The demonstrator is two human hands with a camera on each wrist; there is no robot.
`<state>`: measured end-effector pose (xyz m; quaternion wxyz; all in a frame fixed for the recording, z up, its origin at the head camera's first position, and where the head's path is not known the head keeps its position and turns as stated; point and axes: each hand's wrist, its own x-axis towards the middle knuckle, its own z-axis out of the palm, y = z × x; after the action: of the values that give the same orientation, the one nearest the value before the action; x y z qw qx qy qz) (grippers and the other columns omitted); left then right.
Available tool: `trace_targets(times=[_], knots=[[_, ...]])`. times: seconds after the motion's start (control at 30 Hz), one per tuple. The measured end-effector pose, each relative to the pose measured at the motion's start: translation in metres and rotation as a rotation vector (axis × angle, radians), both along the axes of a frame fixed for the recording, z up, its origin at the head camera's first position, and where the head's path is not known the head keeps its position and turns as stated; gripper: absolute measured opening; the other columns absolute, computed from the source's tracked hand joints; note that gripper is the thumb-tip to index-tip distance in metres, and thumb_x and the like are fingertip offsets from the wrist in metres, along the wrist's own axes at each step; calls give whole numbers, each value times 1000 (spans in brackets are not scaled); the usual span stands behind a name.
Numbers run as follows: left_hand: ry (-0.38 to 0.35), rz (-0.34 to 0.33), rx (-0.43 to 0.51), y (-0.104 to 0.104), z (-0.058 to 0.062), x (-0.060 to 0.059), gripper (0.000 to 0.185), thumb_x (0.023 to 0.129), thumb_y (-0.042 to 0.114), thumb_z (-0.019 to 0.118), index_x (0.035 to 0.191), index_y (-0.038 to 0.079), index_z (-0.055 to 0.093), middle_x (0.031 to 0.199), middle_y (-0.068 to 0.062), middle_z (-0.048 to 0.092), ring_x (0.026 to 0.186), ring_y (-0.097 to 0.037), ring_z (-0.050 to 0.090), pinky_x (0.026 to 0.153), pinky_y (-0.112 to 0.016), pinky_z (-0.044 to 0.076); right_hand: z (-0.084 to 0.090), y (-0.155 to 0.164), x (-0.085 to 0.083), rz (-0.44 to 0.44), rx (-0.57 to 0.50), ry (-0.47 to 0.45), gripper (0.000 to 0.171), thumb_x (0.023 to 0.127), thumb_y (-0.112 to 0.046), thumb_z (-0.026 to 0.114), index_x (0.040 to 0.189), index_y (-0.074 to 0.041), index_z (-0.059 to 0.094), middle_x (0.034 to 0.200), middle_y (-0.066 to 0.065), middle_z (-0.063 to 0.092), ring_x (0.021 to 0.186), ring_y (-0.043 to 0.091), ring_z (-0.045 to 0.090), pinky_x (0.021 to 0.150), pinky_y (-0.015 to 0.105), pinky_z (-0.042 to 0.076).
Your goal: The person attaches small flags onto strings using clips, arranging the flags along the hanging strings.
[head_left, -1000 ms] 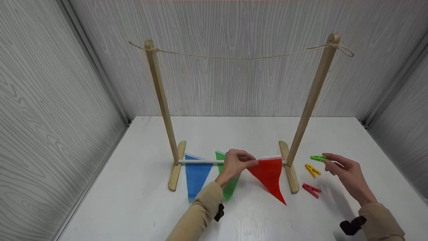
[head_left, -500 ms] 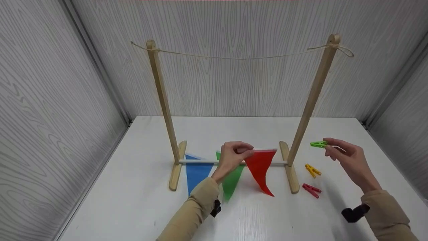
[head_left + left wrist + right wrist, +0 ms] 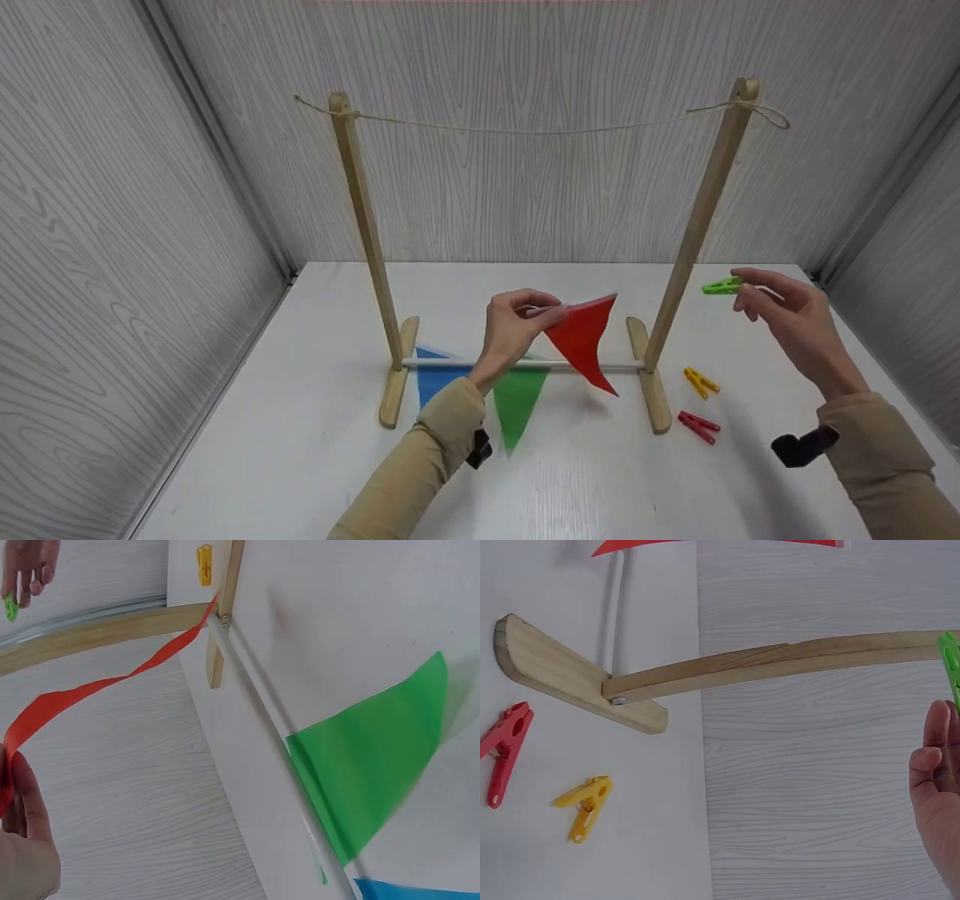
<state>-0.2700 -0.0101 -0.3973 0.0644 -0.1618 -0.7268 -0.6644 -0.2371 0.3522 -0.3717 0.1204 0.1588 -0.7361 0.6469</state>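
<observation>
hands both grasp something: the left hand (image 3: 511, 330) pinches a red triangular pennant (image 3: 585, 334) by its top edge, raised above the worktop (image 3: 307, 412), free tip at four o'clock; the right hand (image 3: 796, 321) pinches a green clothespin (image 3: 722, 286) at its own ten o'clock. a yellow clothespin (image 3: 701, 382) and red clothespin (image 3: 698, 427) lie at that hand's eight and seven o'clock. at the left hand's six and eight, a green pennant (image 3: 519, 401) and blue pennant (image 3: 437, 381) lie partly under a white rod (image 3: 625, 366); a cord (image 3: 541, 133) spans wooden posts (image 3: 703, 214) at twelve.
</observation>
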Motion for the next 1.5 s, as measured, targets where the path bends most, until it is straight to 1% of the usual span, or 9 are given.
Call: trace_targets(times=[0.17,0.4,0.53,0.77,0.93,1.1,1.27,1.47,1.5], knots=[[-1,-8,17,-2,13,-2,22,92,18,74,110,5,76,108,-14,76,96,-23,75,88,-33,61,19,-5,-4,22,-71,52,29,100,-1,56,128,8,61,96,-1,69,82,8,59,74,17,49],[36,-14,28,-1,26,-6,23,96,11,68,116,2,74,111,-17,76,97,-24,74,91,-32,60,40,-7,-11,168,-176,154,30,100,8,52,128,11,60,107,6,68,85,10,63,74,18,51],[37,6,52,1,36,-8,24,95,10,69,118,1,74,111,-18,76,96,-23,74,92,-32,60,53,-10,-15,182,-209,169,30,99,8,52,129,13,58,112,8,67,88,11,64,76,18,52],[44,67,129,7,55,-10,22,91,14,75,108,0,75,102,-16,77,89,-16,72,88,-29,61,77,-11,-22,262,-325,193,33,98,13,49,130,20,53,117,14,68,96,17,68,81,22,56],[64,64,180,10,68,-11,22,90,14,77,107,0,74,101,-17,77,87,-18,74,87,-30,61,94,-10,-27,290,-414,199,31,97,16,48,128,21,54,116,18,67,98,22,68,82,24,58],[79,65,180,13,77,-10,23,90,17,76,108,1,75,100,-17,77,86,-17,73,87,-29,61,107,-11,-30,303,-543,198,28,97,18,46,122,21,58,112,21,67,94,25,67,81,26,59],[96,65,197,16,85,-12,22,91,14,75,108,0,76,100,-18,77,85,-17,73,86,-29,61,117,-13,-31,266,-595,221,25,96,16,49,119,20,60,111,20,65,92,25,65,78,27,58],[107,51,241,19,96,-14,22,92,12,74,109,-1,75,102,-19,77,87,-17,74,86,-29,61,134,-18,-32,267,-643,249,27,96,13,52,122,20,57,113,22,63,96,27,64,81,29,57],[103,49,245,20,98,-14,22,92,13,74,109,-1,75,102,-19,77,88,-17,74,87,-29,61,136,-19,-32,284,-659,247,28,96,14,52,123,20,57,113,22,63,96,28,64,81,30,57]])
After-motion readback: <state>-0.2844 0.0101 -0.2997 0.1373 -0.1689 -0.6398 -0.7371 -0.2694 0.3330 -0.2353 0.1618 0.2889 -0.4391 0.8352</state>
